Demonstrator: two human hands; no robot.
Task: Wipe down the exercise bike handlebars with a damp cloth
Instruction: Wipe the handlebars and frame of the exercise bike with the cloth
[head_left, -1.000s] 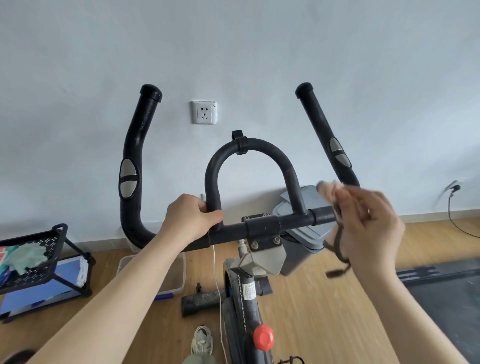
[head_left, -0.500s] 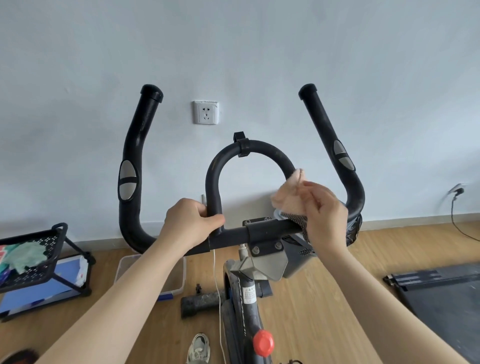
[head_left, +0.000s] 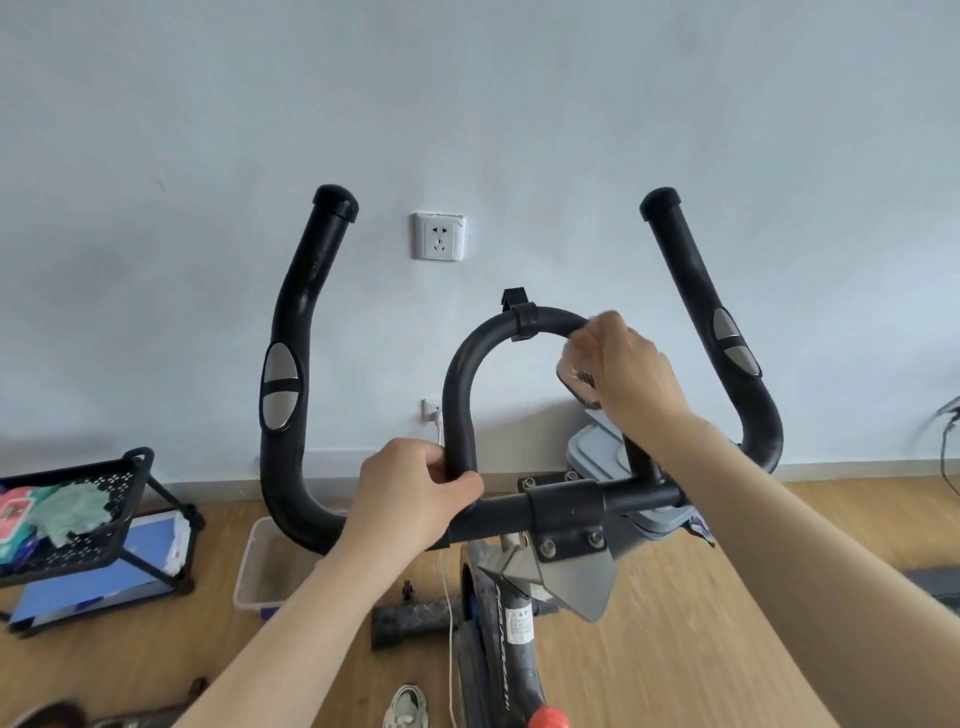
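The black handlebars (head_left: 457, 395) of the exercise bike fill the middle of the head view: two tall outer horns, a crossbar and a central loop. My left hand (head_left: 413, 491) grips the crossbar where the loop's left leg joins it. My right hand (head_left: 621, 374) is closed around the upper right curve of the loop, pressing a pale pinkish cloth (head_left: 574, 371) against the tube. Most of the cloth is hidden under my fingers.
The bike's frame (head_left: 511, 629) with a red knob (head_left: 550, 719) stands below. A black mesh rack (head_left: 78, 519) with cloths is at left, a clear plastic box (head_left: 260, 566) beside it, a grey lidded bin (head_left: 597, 452) behind the bar. A wall socket (head_left: 439, 236) faces me.
My right hand with the cloth has moved from the right end of the crossbar leftward and up onto the central loop's upper right curve. My left hand has stayed in place.
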